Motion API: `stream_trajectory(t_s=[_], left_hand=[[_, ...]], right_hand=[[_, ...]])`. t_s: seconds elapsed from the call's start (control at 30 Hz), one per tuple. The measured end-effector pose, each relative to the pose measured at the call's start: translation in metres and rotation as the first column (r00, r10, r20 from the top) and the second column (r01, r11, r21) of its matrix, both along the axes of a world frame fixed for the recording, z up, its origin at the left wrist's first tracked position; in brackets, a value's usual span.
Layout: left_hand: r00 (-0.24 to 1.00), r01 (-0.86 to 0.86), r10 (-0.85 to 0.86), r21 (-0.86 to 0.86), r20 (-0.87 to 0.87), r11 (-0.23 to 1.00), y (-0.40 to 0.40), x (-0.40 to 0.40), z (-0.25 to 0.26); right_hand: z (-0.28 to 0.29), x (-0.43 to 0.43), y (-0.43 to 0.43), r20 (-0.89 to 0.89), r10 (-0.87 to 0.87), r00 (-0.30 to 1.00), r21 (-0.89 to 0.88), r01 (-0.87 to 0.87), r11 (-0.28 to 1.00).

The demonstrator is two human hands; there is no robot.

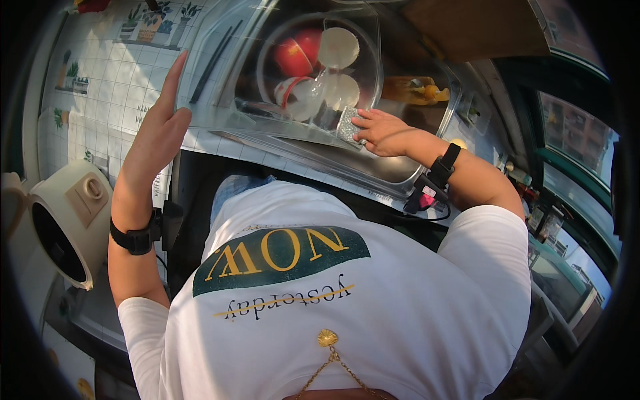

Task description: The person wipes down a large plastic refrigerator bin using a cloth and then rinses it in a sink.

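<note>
A large clear plastic container (215, 120), see-through and angular, spans the counter and the sink in front of me. My left hand (167, 112) grips its left edge, the index finger stretched along it and the other fingers hidden. With the fingers of my right hand (375, 131) I hold a silvery scouring sponge (348, 125) against the near right part of the plastic. Through the container show a red bowl (295, 55) and several whitish round dishes (339, 47), in a round basin inside the metal sink (395, 167).
A bottle of yellow liquid (407, 90) lies at the sink's right side. A brown board or panel (475, 30) overhangs the back right. At the left stands a cream appliance (75, 220) with a dark opening. The counter cover (107, 65) has a tile and plant print. Windows (570, 125) line the right.
</note>
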State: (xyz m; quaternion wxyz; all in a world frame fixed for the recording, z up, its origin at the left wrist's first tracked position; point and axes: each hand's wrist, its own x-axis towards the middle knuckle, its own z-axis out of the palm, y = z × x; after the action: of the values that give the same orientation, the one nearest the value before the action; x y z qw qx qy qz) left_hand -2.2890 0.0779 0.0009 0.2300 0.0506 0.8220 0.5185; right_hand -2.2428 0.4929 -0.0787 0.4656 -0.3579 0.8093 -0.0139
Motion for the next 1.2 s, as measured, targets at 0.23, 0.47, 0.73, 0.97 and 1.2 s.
stream_trajectory(t_s=[0.23, 0.47, 0.73, 0.97, 1.2], left_hand=[[0.999, -0.045, 0.045, -0.002, 0.028, 0.999, 0.000, 0.001, -0.006], [0.999, -0.022, 0.020, 0.072, 0.030, 0.997, 0.001, -0.005, -0.004], [0.998, -0.015, 0.009, -0.105, -0.061, 0.994, -0.001, -0.004, -0.005], [1.000, -0.028, 0.028, -0.039, 0.003, 0.999, 0.001, -0.005, -0.001], [0.999, 0.040, -0.039, -0.089, 0.008, 0.995, 0.003, -0.006, 0.007]], right_hand=[[-0.013, -0.008, 0.009, -0.128, 0.140, 0.982, -0.017, -0.143, 0.990], [-0.066, -0.006, -0.032, 0.016, 0.019, 1.000, -0.040, -0.019, 0.999], [-0.038, -0.083, 0.009, -0.536, 0.200, 0.821, 0.125, -0.157, 0.980], [-0.038, -0.023, 0.013, -0.265, 0.116, 0.957, -0.002, -0.121, 0.993], [-0.034, -0.112, 0.019, -0.634, 0.195, 0.749, 0.155, -0.124, 0.980]])
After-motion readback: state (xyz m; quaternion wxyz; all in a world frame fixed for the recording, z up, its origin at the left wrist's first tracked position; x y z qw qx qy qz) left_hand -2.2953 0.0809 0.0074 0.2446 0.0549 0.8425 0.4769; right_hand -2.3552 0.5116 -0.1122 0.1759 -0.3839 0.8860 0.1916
